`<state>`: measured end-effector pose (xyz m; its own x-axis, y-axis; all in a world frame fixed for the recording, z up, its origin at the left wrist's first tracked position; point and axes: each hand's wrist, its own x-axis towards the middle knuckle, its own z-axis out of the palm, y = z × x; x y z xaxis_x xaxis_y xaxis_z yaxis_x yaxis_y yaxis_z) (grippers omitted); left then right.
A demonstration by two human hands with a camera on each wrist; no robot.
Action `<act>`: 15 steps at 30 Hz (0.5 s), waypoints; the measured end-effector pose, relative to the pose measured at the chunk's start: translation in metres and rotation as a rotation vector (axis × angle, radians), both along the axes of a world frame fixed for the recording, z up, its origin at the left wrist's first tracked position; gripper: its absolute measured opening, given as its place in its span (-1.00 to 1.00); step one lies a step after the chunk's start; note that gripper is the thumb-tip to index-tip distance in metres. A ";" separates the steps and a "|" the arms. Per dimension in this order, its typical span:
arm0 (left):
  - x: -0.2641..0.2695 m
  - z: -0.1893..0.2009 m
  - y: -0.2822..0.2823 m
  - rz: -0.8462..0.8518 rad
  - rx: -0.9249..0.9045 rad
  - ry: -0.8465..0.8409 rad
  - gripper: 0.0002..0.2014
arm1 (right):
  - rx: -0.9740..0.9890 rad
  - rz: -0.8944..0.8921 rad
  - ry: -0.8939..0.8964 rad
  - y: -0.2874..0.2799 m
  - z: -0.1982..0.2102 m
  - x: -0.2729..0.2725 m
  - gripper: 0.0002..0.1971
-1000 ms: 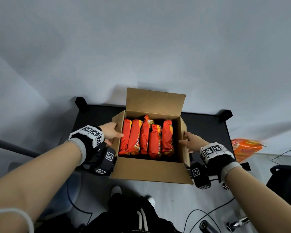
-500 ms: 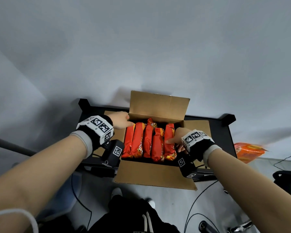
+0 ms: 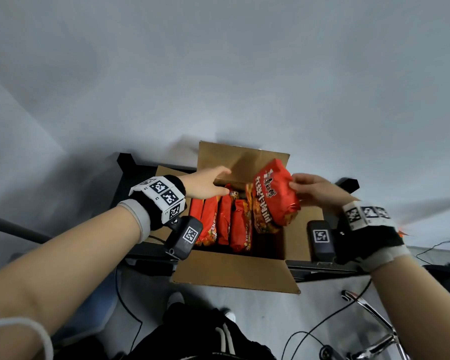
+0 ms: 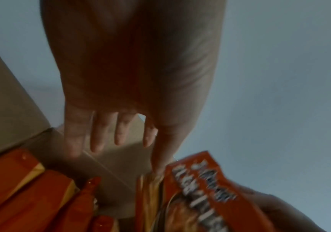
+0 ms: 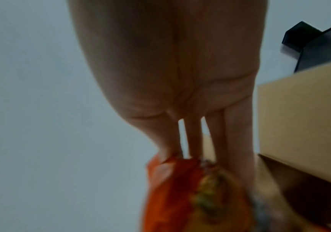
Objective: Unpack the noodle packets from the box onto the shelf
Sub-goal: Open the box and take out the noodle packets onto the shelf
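Showing the lift-out step, the glossy red plastic noodle packet point(image 3: 274, 196) is hanging above the right-hand end of the open brown cardboard box point(image 3: 235, 271), its long axis running steeply from an upper end near the raised back flap to a lower end dipping toward the vacated slot. The right hand point(image 3: 315, 190) is pinching the packet at its right edge, thumb on the printed face and fingers point(image 5: 218, 138) behind it, so this hand is plainly the nearer one and is carrying the load. Four more red packets point(image 3: 224, 224) are standing on edge in a row at the left of the box, side by side. The left hand point(image 3: 205, 184) is reaching over that row with fingers straight and spread, holding nothing, its tips lying against the back flap; the left wrist view is showing the packet just beside its thumb. The box is sitting on the black flat shelf point(image 3: 140, 178), whose bare surface is lying to either side of it. Judging from this layout, the coming move is calling for the packet to travel sideways, clear of the box wall, before being set down.
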<state>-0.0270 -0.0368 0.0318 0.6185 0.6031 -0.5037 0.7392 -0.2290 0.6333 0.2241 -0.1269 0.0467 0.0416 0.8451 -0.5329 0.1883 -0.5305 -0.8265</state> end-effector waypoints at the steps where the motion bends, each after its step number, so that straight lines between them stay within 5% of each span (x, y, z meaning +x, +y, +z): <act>1: 0.005 0.004 -0.001 -0.008 -0.018 -0.031 -0.30 | 0.053 -0.011 0.098 -0.003 0.011 0.004 -0.85; 5: 0.015 0.011 0.001 0.062 -0.072 -0.193 -0.11 | 0.175 0.027 0.312 -0.002 0.029 0.008 -0.71; 9: 0.012 0.018 0.004 0.205 -0.218 -0.343 -0.41 | 0.203 0.080 0.323 0.006 0.022 0.008 -0.53; 15: 0.000 0.036 0.014 0.211 -0.181 -0.389 -0.56 | 0.196 0.206 0.230 0.026 0.032 -0.018 -0.82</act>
<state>-0.0270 -0.0232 0.0683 0.6551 0.6600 -0.3677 0.4580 0.0401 0.8880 0.2064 -0.1010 0.0792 -0.2424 0.9101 -0.3360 0.0720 -0.3285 -0.9418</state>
